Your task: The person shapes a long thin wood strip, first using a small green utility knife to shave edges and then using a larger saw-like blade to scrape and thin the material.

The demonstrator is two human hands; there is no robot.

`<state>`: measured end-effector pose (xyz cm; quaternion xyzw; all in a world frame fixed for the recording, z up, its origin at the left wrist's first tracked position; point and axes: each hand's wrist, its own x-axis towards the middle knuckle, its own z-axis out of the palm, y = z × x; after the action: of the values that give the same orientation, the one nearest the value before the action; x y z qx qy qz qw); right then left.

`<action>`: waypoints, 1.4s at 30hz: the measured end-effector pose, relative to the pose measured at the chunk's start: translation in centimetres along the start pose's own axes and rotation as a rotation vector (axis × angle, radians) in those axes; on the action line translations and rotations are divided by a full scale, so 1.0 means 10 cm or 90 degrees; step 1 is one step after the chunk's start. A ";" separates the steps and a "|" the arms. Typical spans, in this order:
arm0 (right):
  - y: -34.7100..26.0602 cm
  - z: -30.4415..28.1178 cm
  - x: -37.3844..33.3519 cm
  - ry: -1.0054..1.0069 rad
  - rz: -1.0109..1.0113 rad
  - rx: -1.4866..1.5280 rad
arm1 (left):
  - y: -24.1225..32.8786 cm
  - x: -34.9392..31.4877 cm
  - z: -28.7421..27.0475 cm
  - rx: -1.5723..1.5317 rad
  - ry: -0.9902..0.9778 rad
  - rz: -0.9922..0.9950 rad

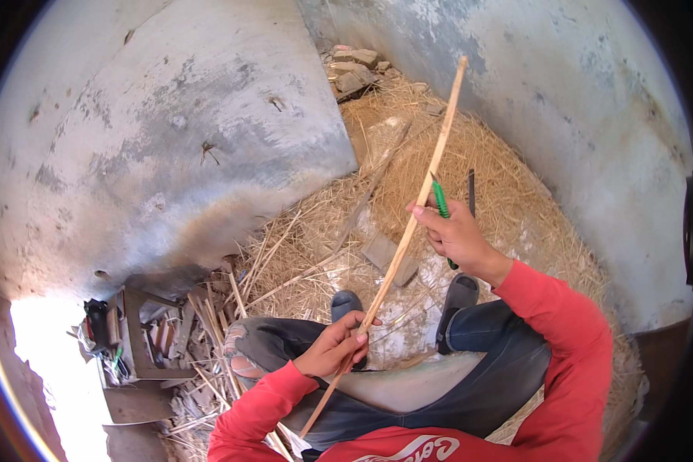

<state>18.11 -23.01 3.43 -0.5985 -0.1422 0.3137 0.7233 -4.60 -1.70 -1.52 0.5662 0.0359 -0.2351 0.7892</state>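
Long wooden stick [396, 263] slanted above the person's legs [494, 385] and the floor [412, 312]. Left hand [333, 346] gripped it toward the near end; right hand [458, 235] pinched it farther up, also holding a green knife [441, 202]. Straw [508, 185] covered much of the floor; rubble [356, 71] sat at its far corner.

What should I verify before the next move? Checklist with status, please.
1. Strip held at two places: ok, left hand lower, right hand higher.
2. Knife secured: ok, in the right hand.
3. Left hand away from the blade: ok, well down the strip.
4. Blade touching the strip: cannot tell, the tip looks close.
5. Strip's lower end off the lap: cannot tell, it overlaps the left leg in view.
6. Floor free of litter: not ok, straw lies around.
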 end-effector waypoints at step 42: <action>0.16 -0.22 0.37 0.041 -0.291 -0.953 | -0.03 0.04 -0.06 -0.024 0.172 0.100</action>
<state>21.72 -22.26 0.71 -0.8916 -0.4144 -0.0401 0.1780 -4.23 -1.41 -2.17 0.5790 0.1015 -0.0937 0.8035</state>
